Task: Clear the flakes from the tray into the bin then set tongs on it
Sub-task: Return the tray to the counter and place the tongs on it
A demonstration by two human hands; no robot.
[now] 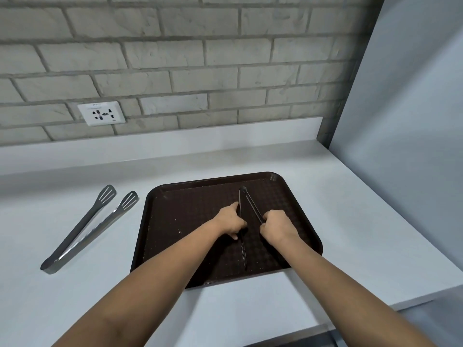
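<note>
Head view looks down on a dark brown tray (190, 221) at lower centre of the frame, lying on a pale counter (338, 201). A pair of black tongs (246, 196) lies on the tray, its hinged end toward the top of the frame and its two arms splaying down toward the person, so the long axis runs roughly top to bottom. The left hand (229, 221) grips the left arm of these tongs, fingers curled round it; the right hand (275, 227) is closed on the right arm. A few pale flakes (179, 231) show on the tray floor left of the hands. A second pair, steel tongs (87, 229), lies on the counter at lower left of the frame, well apart from the tray, slanting from lower left up to its slotted heads at upper right; the left hand is the nearer to it. No bin is in view, so I cannot tell which way it lies.
</note>
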